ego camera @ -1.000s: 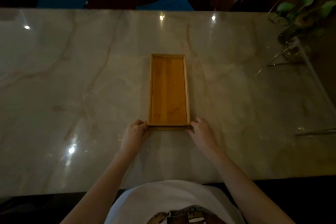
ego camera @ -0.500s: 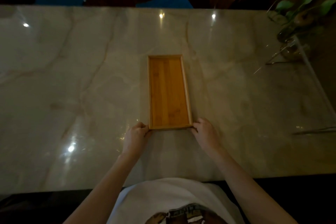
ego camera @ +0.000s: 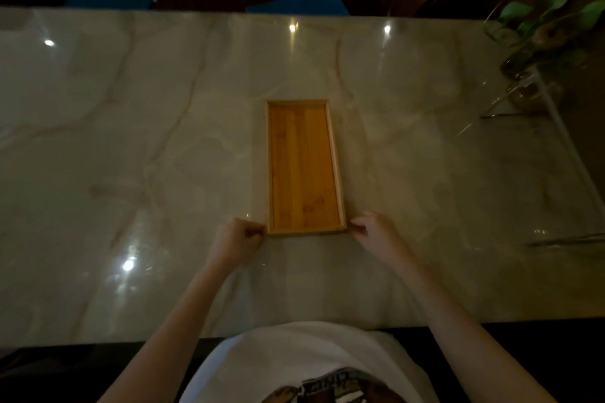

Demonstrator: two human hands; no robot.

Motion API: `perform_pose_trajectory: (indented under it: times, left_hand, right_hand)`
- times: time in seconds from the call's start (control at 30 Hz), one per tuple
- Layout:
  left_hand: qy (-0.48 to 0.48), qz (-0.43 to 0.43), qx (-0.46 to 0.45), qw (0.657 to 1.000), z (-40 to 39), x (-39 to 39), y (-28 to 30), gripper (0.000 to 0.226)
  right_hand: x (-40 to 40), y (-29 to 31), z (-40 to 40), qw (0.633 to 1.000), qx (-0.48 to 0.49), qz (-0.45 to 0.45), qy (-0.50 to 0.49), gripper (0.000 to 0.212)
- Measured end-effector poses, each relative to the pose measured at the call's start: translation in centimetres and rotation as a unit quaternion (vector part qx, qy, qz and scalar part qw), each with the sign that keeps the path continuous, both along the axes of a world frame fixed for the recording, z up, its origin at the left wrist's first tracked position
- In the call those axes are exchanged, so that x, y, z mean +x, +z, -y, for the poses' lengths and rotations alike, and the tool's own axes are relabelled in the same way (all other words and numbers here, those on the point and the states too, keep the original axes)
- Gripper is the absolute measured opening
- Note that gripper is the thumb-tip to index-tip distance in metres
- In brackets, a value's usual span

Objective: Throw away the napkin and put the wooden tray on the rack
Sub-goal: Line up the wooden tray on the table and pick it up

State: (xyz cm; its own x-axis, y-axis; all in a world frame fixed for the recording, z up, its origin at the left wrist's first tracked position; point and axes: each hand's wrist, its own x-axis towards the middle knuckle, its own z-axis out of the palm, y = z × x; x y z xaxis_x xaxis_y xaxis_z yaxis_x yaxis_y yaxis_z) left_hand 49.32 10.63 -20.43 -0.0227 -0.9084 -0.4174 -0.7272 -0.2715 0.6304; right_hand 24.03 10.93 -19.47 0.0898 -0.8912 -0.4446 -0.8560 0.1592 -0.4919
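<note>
Below, curled left hand [ego camera: 240,239] and right hand [ego camera: 376,231] touch the tray's [ego camera: 304,167] 6 o'clock corners on the table [ego camera: 131,141]; grip unclear.

**Polished stone, matt wood**

The pale, veined marble-look worktop [ego camera: 131,157] is smooth and highly glossy, throwing back bright spots of lamp light. The long rectangular orange-brown wooden tray [ego camera: 304,170] shows lengthwise bamboo-like strips with a soft, satin finish and a lighter raised rim. The white printed T-shirt [ego camera: 294,363] is matt cloth.
</note>
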Motion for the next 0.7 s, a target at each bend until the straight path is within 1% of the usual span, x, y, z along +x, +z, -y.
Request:
perform_pose_trajectory:
  times: [0.07, 0.13, 0.23, 0.3, 0.37, 0.43, 0.47, 0.57, 0.7]
  left_hand:
    - [0.06, -0.046, 0.039, 0.996, 1.2, 0.5, 0.2, 0.026]
    - [0.106, -0.084, 0.051, 0.989, 2.3, 0.4, 0.1, 0.029]
    - [0.193, -0.165, 0.079, 0.964, 3.1, -0.8, 0.5, 0.035]
    - [0.209, -0.2, 0.077, 0.954, 3.3, -1.7, 0.5, 0.034]
    - [0.24, -0.252, 0.08, 0.934, 3.3, -2.7, 0.8, 0.029]
    - [0.286, -0.281, 0.09, 0.912, 3.2, -3.4, 0.6, 0.035]
    - [0.301, -0.281, 0.086, 0.907, 3.2, -3.6, 0.4, 0.037]
    - [0.323, -0.276, 0.061, 0.903, 3.1, -4.0, -0.1, 0.036]
    - [0.319, -0.277, 0.048, 0.905, 3.2, -3.9, -0.1, 0.036]
  right_hand:
    - [-0.7, 0.2, 1.1, 0.996, 0.005, 0.048, -0.078, 0.029]
    - [-0.7, 0.6, 2.2, 0.985, -0.003, 0.091, -0.149, 0.03]
    - [0.3, 0.7, 3.2, 0.961, 0.012, 0.168, -0.22, 0.034]
    - [1.1, 0.8, 3.6, 0.953, 0.019, 0.194, -0.234, 0.035]
    - [1.8, 0.3, 3.8, 0.946, 0.028, 0.222, -0.235, 0.034]
    - [2.1, -0.1, 3.8, 0.944, 0.042, 0.226, -0.239, 0.035]
    - [2.2, -0.2, 3.7, 0.944, 0.045, 0.221, -0.242, 0.036]
    - [2.2, -0.9, 3.3, 0.939, 0.049, 0.231, -0.25, 0.039]
    - [2.0, -0.7, 3.5, 0.933, 0.059, 0.24, -0.262, 0.039]
